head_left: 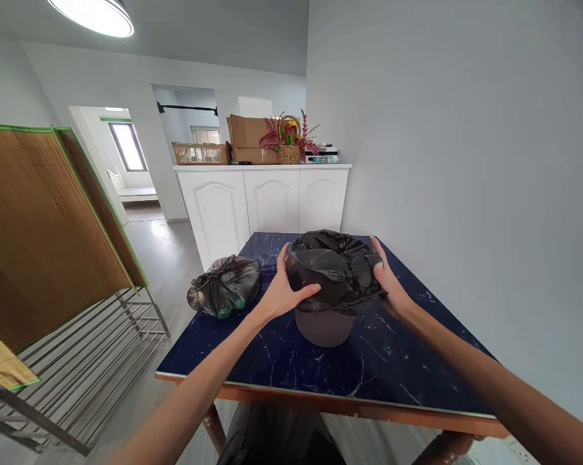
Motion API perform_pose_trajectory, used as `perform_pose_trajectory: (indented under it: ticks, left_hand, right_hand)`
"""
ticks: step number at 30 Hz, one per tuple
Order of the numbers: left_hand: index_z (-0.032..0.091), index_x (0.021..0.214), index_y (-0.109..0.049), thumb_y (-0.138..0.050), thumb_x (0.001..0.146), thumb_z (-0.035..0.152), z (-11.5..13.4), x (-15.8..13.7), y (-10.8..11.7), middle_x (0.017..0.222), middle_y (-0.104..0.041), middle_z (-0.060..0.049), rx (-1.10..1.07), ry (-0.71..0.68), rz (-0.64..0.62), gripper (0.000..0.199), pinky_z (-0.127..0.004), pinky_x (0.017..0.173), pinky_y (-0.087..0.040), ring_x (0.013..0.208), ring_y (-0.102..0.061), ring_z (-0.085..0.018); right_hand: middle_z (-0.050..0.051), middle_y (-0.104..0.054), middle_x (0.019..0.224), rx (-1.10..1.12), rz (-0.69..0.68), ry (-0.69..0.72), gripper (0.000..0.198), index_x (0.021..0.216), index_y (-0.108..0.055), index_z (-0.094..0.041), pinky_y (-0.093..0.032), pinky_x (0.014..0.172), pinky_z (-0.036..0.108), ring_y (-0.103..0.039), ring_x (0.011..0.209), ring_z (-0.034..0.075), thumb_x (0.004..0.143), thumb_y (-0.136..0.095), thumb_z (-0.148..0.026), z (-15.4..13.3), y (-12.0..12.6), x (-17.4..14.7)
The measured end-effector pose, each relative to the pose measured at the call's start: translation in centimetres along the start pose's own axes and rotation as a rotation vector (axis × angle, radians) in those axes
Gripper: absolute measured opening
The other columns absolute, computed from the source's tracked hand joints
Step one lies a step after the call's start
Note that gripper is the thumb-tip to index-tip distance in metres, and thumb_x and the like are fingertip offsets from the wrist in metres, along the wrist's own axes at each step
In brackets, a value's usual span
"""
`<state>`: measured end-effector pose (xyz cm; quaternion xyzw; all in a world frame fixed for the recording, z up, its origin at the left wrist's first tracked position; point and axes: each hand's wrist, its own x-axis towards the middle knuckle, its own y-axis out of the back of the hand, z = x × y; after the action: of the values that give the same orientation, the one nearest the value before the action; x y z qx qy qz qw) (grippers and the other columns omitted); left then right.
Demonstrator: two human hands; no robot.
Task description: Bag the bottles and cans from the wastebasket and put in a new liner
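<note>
A grey-brown trash can (324, 330) stands upright on the table, with a black trash bag (325, 268) draped over its rim and hanging partway down the outside. My left hand (286, 289) grips the bag on the left of the can, thumb across the front and fingers around the far side. On the right, my right hand (387, 279) holds the bag's edge, thumb on the near side; part of its fingers is hidden. A tied, full black bag (226, 284) with green bottle parts showing through rests left of the can.
The dark blue marbled table (369, 368) meets a grey wall on its right. Behind it, a white cabinet (272, 200) carries cardboard boxes (201, 153) and a flower basket (289, 154). A metal rack (92, 349) with a brown mat (44, 226) stands at left.
</note>
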<state>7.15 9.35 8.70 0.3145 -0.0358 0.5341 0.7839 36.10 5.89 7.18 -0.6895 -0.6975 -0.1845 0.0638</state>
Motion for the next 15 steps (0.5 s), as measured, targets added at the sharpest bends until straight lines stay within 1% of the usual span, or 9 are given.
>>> perform_pose_trajectory:
  ticks: [2,4,6,8,10,12,13,14,15]
  left_hand:
    - [0.033,0.172,0.016,-0.082,0.081,0.071,-0.5,-0.1,-0.5,0.179,-0.022,-0.019,0.006,0.043,-0.045,0.139,-0.059,0.122,-0.047,0.158,-0.037,-0.044]
    - [0.03,0.171,0.018,-0.085,0.078,0.07,-1.0,-0.3,-0.7,0.177,-0.026,-0.021,0.034,0.064,-0.093,0.145,-0.06,0.119,-0.049,0.154,-0.044,-0.044]
    - [0.027,0.173,0.013,-0.088,0.074,0.069,-1.4,-0.8,-0.4,0.174,-0.032,-0.023,0.108,0.035,-0.142,0.148,-0.061,0.119,-0.049,0.152,-0.046,-0.045]
    - [0.026,0.174,-0.001,-0.088,0.073,0.07,-1.5,-1.8,0.8,0.173,-0.034,-0.022,0.246,-0.054,-0.138,0.14,-0.062,0.124,-0.042,0.156,-0.04,-0.045]
    - [0.028,0.172,-0.022,-0.081,0.081,0.071,-1.8,-3.0,3.1,0.174,-0.035,-0.017,0.43,-0.161,0.001,0.116,-0.062,0.131,-0.029,0.162,-0.031,-0.042]
    - [0.027,0.162,-0.042,-0.065,0.096,0.067,-2.6,-4.3,6.4,0.171,-0.041,-0.013,0.609,-0.213,0.291,0.081,-0.061,0.135,-0.017,0.163,-0.028,-0.038]
    - [0.025,0.154,-0.051,-0.061,0.099,0.065,-3.3,-4.8,8.3,0.167,-0.047,-0.013,0.681,-0.19,0.468,0.069,-0.06,0.135,-0.017,0.162,-0.03,-0.037]
    - [0.023,0.15,-0.054,-0.055,0.102,0.062,-4.3,-5.2,10.1,0.164,-0.05,-0.014,0.732,-0.119,0.605,0.062,-0.057,0.134,-0.021,0.161,-0.033,-0.035]
    - [0.02,0.149,-0.055,-0.051,0.104,0.059,-5.3,-5.5,11.9,0.162,-0.052,-0.016,0.784,-0.009,0.674,0.06,-0.055,0.133,-0.023,0.159,-0.036,-0.035]
  right_hand:
    - [0.002,-0.005,0.183,0.005,-0.009,0.018,0.124,0.172,0.011,-0.042,-0.045,0.124,0.055,-0.023,0.165,0.035,0.083,-0.057,-0.094,1.4,0.3,0.0]
    - [0.011,-0.009,0.182,-0.064,-0.03,-0.025,0.138,0.173,0.01,-0.034,-0.041,0.126,0.058,-0.023,0.164,0.039,0.075,-0.067,-0.093,2.4,0.8,0.0]
    - [0.018,-0.015,0.18,-0.199,-0.081,-0.085,0.147,0.173,0.012,-0.028,-0.037,0.127,0.062,-0.025,0.163,0.043,0.071,-0.074,-0.09,2.6,1.4,-0.2]
    - [0.02,-0.018,0.179,-0.279,-0.131,-0.087,0.149,0.173,0.013,-0.028,-0.035,0.128,0.063,-0.027,0.162,0.043,0.071,-0.079,-0.085,2.0,2.3,-0.6]
    - [0.017,-0.019,0.18,-0.266,-0.154,-0.024,0.139,0.172,0.014,-0.033,-0.035,0.129,0.06,-0.029,0.162,0.039,0.079,-0.076,-0.081,0.8,3.4,-1.0]
    - [0.012,-0.022,0.18,-0.243,-0.117,0.082,0.117,0.172,0.009,-0.038,-0.033,0.13,0.058,-0.031,0.163,0.034,0.091,-0.066,-0.077,-0.9,4.5,-1.5]
    - [0.01,-0.024,0.179,-0.256,-0.079,0.145,0.106,0.171,0.004,-0.04,-0.031,0.131,0.058,-0.031,0.163,0.032,0.096,-0.062,-0.073,-1.8,5.0,-1.7]
    - [0.008,-0.027,0.178,-0.292,-0.035,0.208,0.097,0.171,-0.003,-0.041,-0.028,0.132,0.058,-0.031,0.163,0.031,0.099,-0.061,-0.07,-2.7,5.4,-1.9]
    - [0.007,-0.031,0.177,-0.343,0.004,0.264,0.09,0.171,-0.011,-0.04,-0.026,0.133,0.058,-0.032,0.163,0.03,0.1,-0.061,-0.066,-3.6,5.7,-2.0]
